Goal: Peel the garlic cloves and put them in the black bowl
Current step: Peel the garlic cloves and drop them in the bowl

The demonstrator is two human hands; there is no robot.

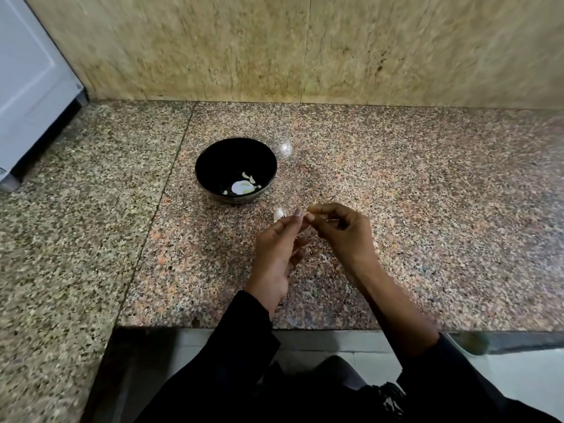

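Spreading across the view, a speckled pink-and-grey granite counter (pixel 396 184) meets a mottled beige stone wall (pixel 274 47), with a white appliance (pixel 27 87) standing at the far left. On the counter sits the round glossy black bowl (pixel 236 170), holding a few pale peeled garlic cloves (pixel 247 178). Just in front of the bowl, the left hand (pixel 276 254) and right hand (pixel 343 230) meet fingertip to fingertip, pinching something too small and blurred to make out. One small white unpeeled garlic clove (pixel 278 214) lies on the granite beside the left fingertips.
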